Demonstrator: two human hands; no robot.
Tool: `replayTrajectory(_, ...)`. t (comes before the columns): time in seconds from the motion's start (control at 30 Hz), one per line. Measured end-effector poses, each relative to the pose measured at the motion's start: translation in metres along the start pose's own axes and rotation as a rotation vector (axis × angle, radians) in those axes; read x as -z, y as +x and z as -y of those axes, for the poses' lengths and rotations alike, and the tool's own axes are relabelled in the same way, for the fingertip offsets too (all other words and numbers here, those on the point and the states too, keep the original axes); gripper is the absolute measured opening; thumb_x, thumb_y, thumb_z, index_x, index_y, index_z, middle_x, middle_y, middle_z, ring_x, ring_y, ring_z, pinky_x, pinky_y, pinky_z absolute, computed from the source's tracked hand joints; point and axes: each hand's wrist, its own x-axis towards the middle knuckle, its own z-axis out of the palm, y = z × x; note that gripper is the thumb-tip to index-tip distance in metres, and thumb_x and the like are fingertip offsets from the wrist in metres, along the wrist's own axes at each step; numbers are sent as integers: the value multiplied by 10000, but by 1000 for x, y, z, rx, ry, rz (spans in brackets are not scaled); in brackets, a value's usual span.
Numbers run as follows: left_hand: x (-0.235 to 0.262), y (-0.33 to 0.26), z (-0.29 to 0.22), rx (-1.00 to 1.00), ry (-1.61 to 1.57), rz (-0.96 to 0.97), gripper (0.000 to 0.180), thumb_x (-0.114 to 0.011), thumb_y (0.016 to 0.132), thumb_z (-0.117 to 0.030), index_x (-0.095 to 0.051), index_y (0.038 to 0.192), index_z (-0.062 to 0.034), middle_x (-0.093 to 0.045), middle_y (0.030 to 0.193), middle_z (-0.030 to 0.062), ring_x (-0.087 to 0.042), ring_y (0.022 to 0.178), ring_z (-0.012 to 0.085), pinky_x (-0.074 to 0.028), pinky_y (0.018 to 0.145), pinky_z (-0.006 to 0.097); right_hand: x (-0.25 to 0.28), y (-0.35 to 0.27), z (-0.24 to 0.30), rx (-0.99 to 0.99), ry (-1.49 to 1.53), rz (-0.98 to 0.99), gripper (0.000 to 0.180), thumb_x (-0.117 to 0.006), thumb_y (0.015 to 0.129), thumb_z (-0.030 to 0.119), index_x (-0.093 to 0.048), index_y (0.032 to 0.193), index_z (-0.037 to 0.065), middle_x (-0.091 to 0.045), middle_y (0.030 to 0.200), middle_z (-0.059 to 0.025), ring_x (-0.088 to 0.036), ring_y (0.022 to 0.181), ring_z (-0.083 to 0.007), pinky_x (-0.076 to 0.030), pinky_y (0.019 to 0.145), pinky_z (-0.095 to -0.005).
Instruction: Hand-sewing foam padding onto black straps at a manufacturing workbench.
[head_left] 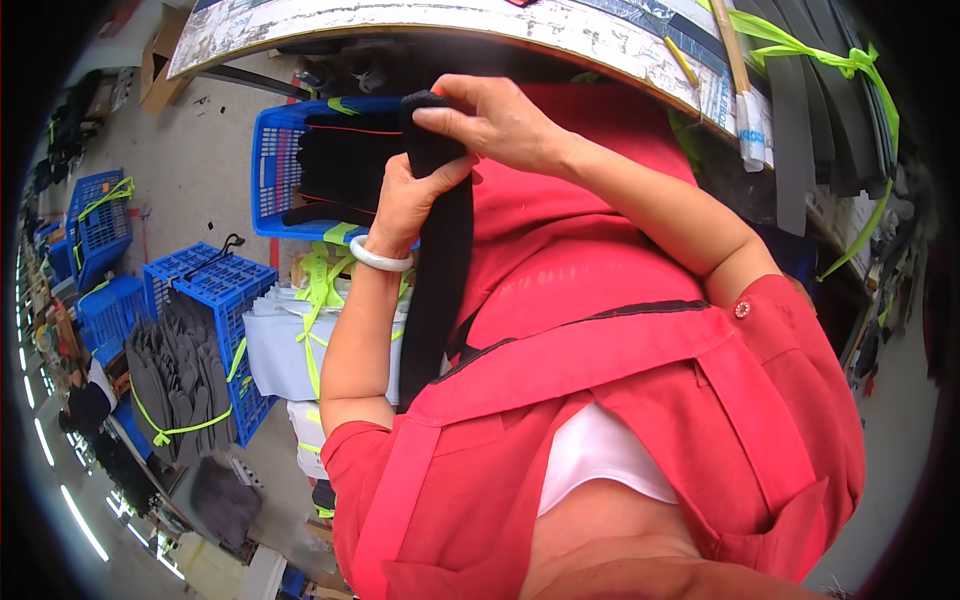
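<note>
A long black strip of cloth-like material (440, 270) hangs down in front of my red apron, its upper end standing upright. My left hand (408, 195), with a white bangle on the wrist, is wrapped round it below the top. My right hand (500, 122) pinches its upper end between thumb and fingers. Whether the strip is one piece or several layers I cannot tell. Just left of the hands stands a blue plastic crate (268, 170), holding stacks of black pieces (345, 165) parted by thin red-orange lines.
Ahead is a worktable (400, 14) with a worn white top; a wooden stick (735, 70) and dark strips (800, 110) tied with green ribbon hang over its right side. At left are a tied white bundle (280, 335), another blue crate (205, 270) and grey cut pieces (180, 370).
</note>
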Motion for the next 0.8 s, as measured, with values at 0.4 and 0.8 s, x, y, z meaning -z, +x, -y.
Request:
replayTrajectory(0.4, -5, 8, 21, 62, -180, -10, 188, -732, 848, -150, -677, 959, -8, -654, 791, 0, -597, 662, 70, -466, 590, 212, -6, 3, -18, 122, -160, -69, 325, -599, 932, 316, -645, 955, -6, -603, 708, -60, -564, 660, -94, -468, 598, -263)
replayTrajectory(0.8, -2, 14, 44, 50, 160, -131, 187, -777, 803, -176, -700, 854, -13, -643, 718, -13, -570, 624, 51, -443, 551, 214, -16, 11, -58, -137, 46, -39, 359, -564, 934, 380, -665, 901, 37, -619, 676, -102, -608, 624, -226, -491, 587, -338)
